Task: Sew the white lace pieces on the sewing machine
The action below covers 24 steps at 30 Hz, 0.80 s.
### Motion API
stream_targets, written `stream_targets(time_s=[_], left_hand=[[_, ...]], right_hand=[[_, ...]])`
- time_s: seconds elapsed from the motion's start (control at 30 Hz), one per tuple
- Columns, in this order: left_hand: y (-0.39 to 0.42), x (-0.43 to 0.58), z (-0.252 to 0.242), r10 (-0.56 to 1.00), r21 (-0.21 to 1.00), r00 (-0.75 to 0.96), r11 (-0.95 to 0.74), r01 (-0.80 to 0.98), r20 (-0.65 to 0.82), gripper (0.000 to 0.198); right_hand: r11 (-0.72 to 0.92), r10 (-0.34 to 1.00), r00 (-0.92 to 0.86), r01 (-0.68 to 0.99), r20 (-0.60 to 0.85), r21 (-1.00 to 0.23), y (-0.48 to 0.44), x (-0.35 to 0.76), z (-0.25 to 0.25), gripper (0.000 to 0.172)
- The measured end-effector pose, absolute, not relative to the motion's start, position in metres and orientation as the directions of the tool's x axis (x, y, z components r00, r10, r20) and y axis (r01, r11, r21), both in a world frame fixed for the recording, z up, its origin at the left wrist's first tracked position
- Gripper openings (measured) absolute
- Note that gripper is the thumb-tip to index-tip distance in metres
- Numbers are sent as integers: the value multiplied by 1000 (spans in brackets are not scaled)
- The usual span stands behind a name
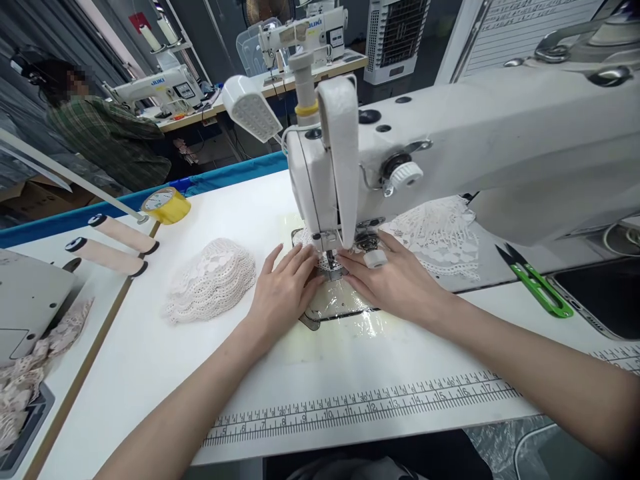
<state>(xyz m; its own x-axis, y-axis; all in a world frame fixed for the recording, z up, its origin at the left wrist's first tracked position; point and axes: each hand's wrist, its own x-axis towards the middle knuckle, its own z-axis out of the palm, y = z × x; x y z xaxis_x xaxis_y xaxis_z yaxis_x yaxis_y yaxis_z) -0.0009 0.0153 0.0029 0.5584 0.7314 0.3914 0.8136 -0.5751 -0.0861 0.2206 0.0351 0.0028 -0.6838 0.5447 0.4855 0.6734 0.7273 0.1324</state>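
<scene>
A piece of white lace (303,236) lies under the needle and presser foot (331,260) of a white sewing machine (320,173); the machine head hides much of it. Left of the foot, my left hand (286,285) rests flat with its fingers stretched out to the lace edge. My right hand (397,277) lies on the other side, fingers extended toward the foot and partly behind a machine knob (375,259). A stack of white lace pieces (213,280) sits to the left. More lace (440,237) spreads out behind my right hand.
Green-handled thread snips (543,290) and a dark phone (605,293) lie at the right. A yellow tape roll (167,205) and two thread cones (113,257) stand left. A printed ruler (350,410) runs along the front edge. Another person (107,137) sits beyond, near other sewing machines.
</scene>
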Motion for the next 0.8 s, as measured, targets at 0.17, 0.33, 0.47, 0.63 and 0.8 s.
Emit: stream_targets(time_s=[0.17, 0.33, 0.47, 0.63, 0.8], left_hand=[[8, -1, 10, 657, -212, 548, -522, 826, 518, 20], [9, 1, 10, 606, -78, 588, -658, 749, 535, 14], [11, 0, 4, 636, 93, 621, -729, 678, 459, 24], [8, -1, 3, 679, 168, 579, -702, 692, 451, 21], [14, -3, 3, 702, 192, 600, -696, 692, 383, 24]], right_hand=[[758, 455, -698, 630, 553, 172, 31, 222, 4, 30], [799, 443, -679, 595, 585, 85, 21, 216, 3, 34], [796, 491, -693, 603, 527, 51, 19, 215, 3, 35], [737, 490, -680, 658, 545, 158, 21, 219, 6, 32], [803, 484, -678, 595, 553, 27, 16, 216, 6, 30]])
